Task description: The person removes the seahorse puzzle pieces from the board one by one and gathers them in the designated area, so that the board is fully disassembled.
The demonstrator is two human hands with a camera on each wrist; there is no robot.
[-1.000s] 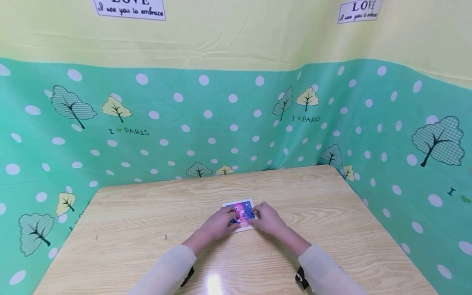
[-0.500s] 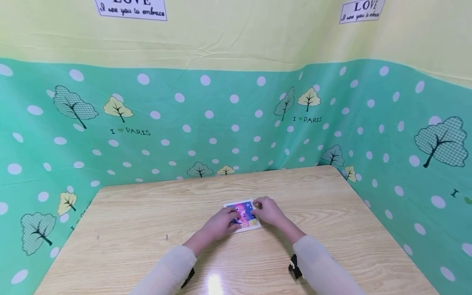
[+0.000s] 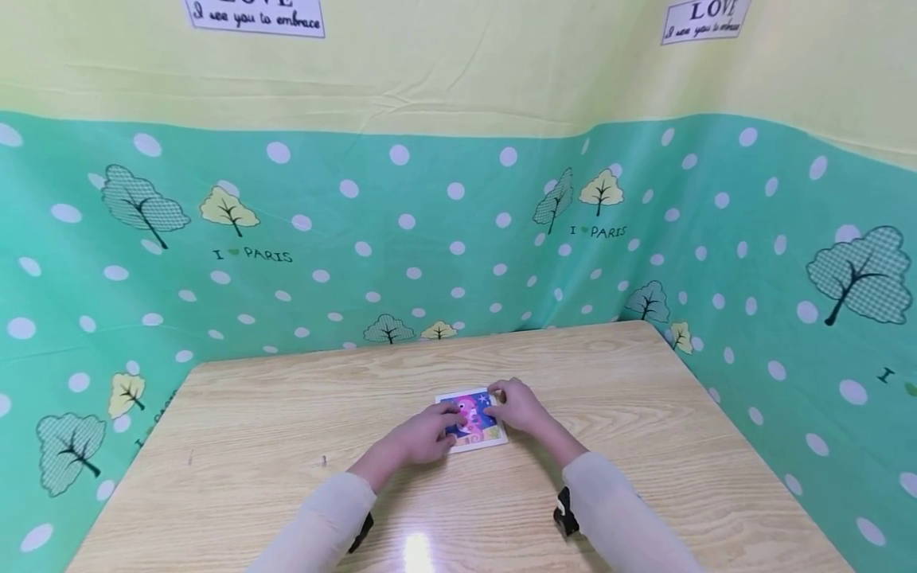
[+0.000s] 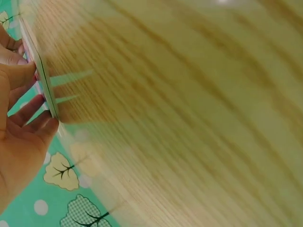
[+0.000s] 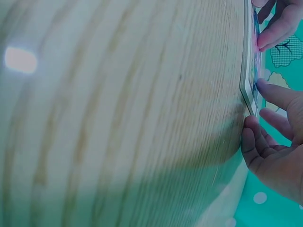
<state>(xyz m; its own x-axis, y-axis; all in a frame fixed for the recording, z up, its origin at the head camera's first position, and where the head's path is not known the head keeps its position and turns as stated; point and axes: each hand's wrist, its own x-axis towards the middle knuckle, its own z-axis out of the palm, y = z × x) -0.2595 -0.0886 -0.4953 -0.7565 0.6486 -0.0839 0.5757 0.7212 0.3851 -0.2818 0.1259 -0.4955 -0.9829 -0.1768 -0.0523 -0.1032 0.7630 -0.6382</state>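
A flat square picture board (image 3: 493, 434) with a white border lies on the wooden table (image 3: 587, 374). Its picture shows a pink seahorse on blue. My left hand (image 3: 423, 434) reaches over the board's left side, fingertips resting on the picture and hiding part of it. At the right side, my right hand (image 3: 521, 407) touches the upper right edge. In the right wrist view, its thumb (image 5: 279, 94) rests on the picture while its other fingers (image 5: 253, 137) bend loosely by the corner. The left wrist view has left fingers (image 4: 35, 116) at the board's edge.
Behind and beside the table hangs a green and yellow cloth (image 3: 401, 207) with dots and trees. A small dark mark (image 3: 324, 460) shows on the tabletop to the left. Light glares off the front (image 3: 417, 551).
My right hand has shifted up along the board's right edge, its thumb leaving the lower right corner uncovered. The left hand has drawn slightly back, with its fingers still on the picture.
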